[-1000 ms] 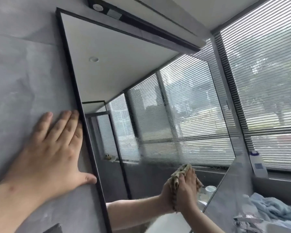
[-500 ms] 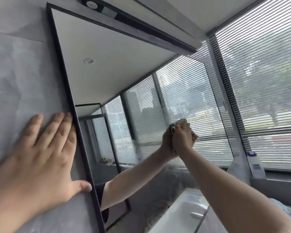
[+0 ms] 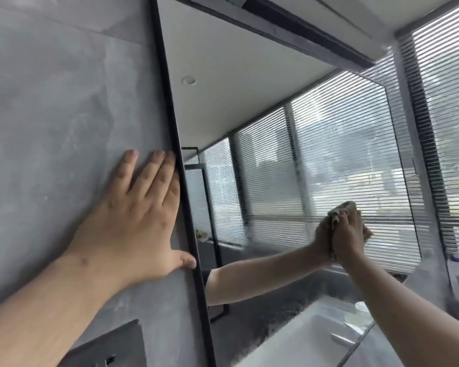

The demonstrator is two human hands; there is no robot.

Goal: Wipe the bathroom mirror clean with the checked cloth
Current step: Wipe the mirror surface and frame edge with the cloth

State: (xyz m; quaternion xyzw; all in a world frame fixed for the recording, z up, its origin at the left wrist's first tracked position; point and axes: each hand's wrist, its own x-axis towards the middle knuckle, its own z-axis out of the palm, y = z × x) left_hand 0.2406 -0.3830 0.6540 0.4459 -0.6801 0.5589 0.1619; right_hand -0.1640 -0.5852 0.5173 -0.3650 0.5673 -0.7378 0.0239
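Flat on the wall (image 3: 51,115), fingers straight, the left hand (image 3: 133,221) touches the mirror (image 3: 249,102) frame. The right hand (image 3: 349,234) grips the checked cloth (image 3: 342,207) near the far edge — streaky glass lies between.

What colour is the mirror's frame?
The mirror frame is black, clearest in the head view.

Glossy glass mirror (image 3: 249,107), matt grey stone-look wall (image 3: 64,102)
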